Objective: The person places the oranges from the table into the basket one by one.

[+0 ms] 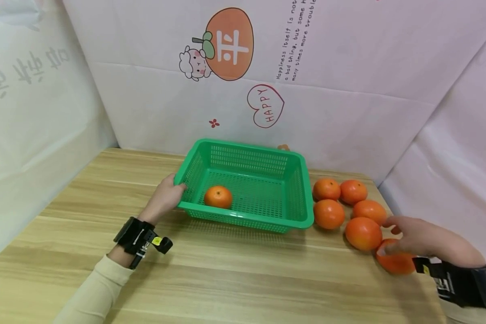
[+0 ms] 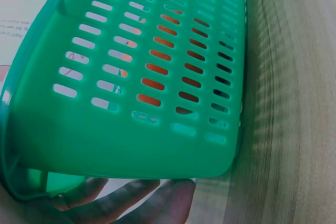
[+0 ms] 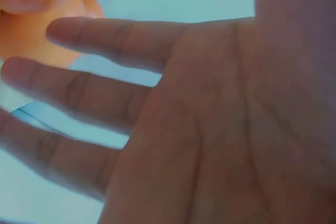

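A green plastic basket (image 1: 247,219) with slotted sides stands mid-table, a single orange (image 1: 218,197) lying inside near its left front. My left hand (image 1: 165,197) grips the basket's left rim, thumb over the edge. From the left wrist, the slotted wall (image 2: 105,145) fills most of the view, with fingers (image 2: 110,203) curled against its end. My right hand (image 1: 429,240) is over the nearest orange (image 1: 397,262) of the group at the right, partly hiding it. Its fingers (image 3: 121,90) are spread and extended in the right wrist view, and the palm holds nothing.
Several more oranges (image 1: 363,233) cluster between the basket's right side and the table's right edge. White printed cloth (image 1: 166,99) walls the back, left and right of the wooden table (image 1: 227,279).
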